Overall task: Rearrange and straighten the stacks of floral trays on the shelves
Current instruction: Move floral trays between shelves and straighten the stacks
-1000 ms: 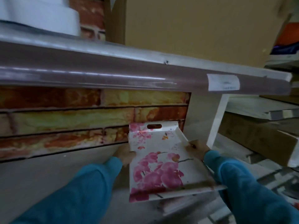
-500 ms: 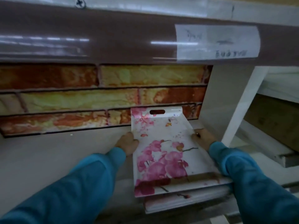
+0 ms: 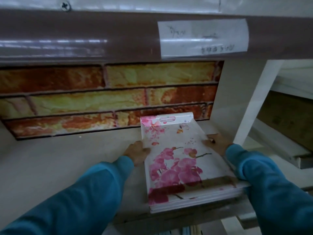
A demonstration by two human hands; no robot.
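Note:
A small stack of white trays printed with pink orchids [image 3: 176, 158] lies on the pale shelf board [image 3: 67, 158], its far end with a slot handle near the brick-patterned back wall. My left hand [image 3: 138, 152] presses against the stack's left edge. On the right edge, my right hand [image 3: 216, 143] holds the stack, fingers curled over the rim. Both arms wear blue sleeves. The lower trays show only as thin white edges at the near end.
A brown shelf rail [image 3: 84, 36] with a taped paper label [image 3: 203, 38] hangs close overhead. A white upright post [image 3: 254, 107] stands right of the stack. More shelves lie beyond it at the right. Brick-pattern wallpaper [image 3: 101, 94] backs the shelf.
The top tray has come down onto the lower trays and slid further back on the shelf. The stack edges now line up. The view has moved closer.

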